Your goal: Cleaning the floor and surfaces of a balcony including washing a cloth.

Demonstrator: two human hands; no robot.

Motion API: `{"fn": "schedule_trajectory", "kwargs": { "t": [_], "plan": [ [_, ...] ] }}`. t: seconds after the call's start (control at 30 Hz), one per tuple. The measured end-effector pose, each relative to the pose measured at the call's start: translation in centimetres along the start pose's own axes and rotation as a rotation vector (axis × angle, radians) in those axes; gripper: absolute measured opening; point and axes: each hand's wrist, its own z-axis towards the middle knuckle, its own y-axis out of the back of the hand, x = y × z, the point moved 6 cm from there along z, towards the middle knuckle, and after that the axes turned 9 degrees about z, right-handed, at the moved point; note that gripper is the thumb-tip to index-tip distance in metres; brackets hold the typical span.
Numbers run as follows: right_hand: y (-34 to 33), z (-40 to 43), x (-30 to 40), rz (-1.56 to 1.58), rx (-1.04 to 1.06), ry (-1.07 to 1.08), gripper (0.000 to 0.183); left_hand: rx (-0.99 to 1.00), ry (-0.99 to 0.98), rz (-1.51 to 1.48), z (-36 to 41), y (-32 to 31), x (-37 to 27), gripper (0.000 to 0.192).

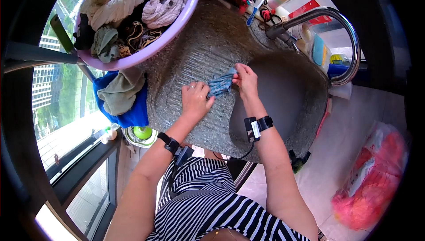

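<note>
A small blue patterned cloth (pixel 220 84) is stretched between my two hands over the ridged washboard part (pixel 176 85) of a grey stone laundry sink. My left hand (pixel 195 97) presses on the ridges and grips the cloth's left end beneath its fingers. At the other end, my right hand (pixel 246 79) pinches a corner between thumb and fingers, beside the basin's rim. Greyish, cloudy water (pixel 275 98) appears to fill the basin to the right. The parts of the cloth under my fingers are hidden.
A lilac tub (pixel 139 60) heaped with clothes stands at the sink's upper left. A blue cloth (pixel 139 108) and a grey-green cloth (pixel 119 93) hang below it. The chrome faucet (pixel 352 35) arches at the upper right, near a blue-handled brush (pixel 255 12). A pink plastic bag (pixel 368 181) lies right.
</note>
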Motion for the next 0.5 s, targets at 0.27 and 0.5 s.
{"fn": "schedule_trajectory", "kwargs": {
  "t": [0.27, 0.5],
  "plan": [
    [0.0, 0.5, -1.6, -0.584, 0.146, 0.101, 0.037, 0.005, 0.172, -0.257, 2.7, -2.2, 1.2, 0.016],
    [-1.3, -2.3, -1.0, -0.077, 0.212, 0.017, 0.017, -0.045, 0.393, -0.631, 1.2, -0.4, 2.5, 0.011]
  ]
}}
